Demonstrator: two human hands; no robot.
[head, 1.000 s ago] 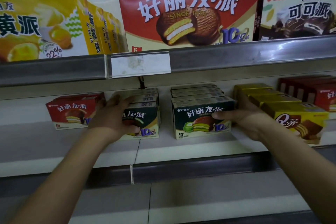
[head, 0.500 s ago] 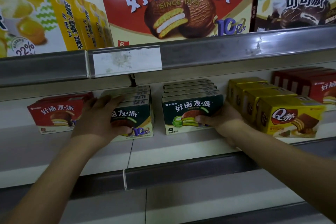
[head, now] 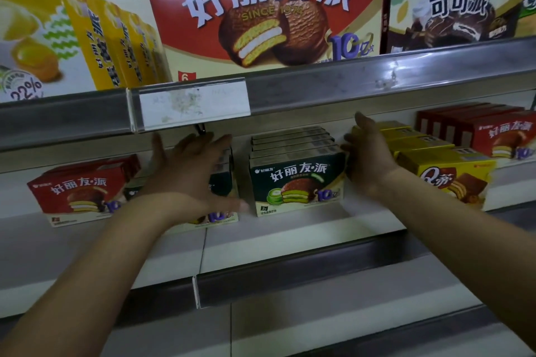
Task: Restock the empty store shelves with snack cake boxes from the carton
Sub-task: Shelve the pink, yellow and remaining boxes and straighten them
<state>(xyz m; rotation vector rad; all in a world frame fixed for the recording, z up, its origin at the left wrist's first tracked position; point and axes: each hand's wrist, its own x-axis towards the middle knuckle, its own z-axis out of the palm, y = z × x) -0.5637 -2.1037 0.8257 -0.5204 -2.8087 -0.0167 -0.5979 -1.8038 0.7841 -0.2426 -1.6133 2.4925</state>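
While left hand (head: 185,180) hovers, green boxes (head: 295,180) stand beside right hand's (head: 369,164) fingers (head: 352,148).

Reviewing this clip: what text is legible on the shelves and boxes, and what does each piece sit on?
"好丽友·派": large red box, green box, small red box.
"SINCE 1974": large red box.
"10亿": large red box.
"6": large red box, bottom corner.
"可可派": dark box.
"22%": tall yellow box.
"Q蒂": low yellow box.
Shelf tag: nothing legible.
Small print on the boxes: too small to read.
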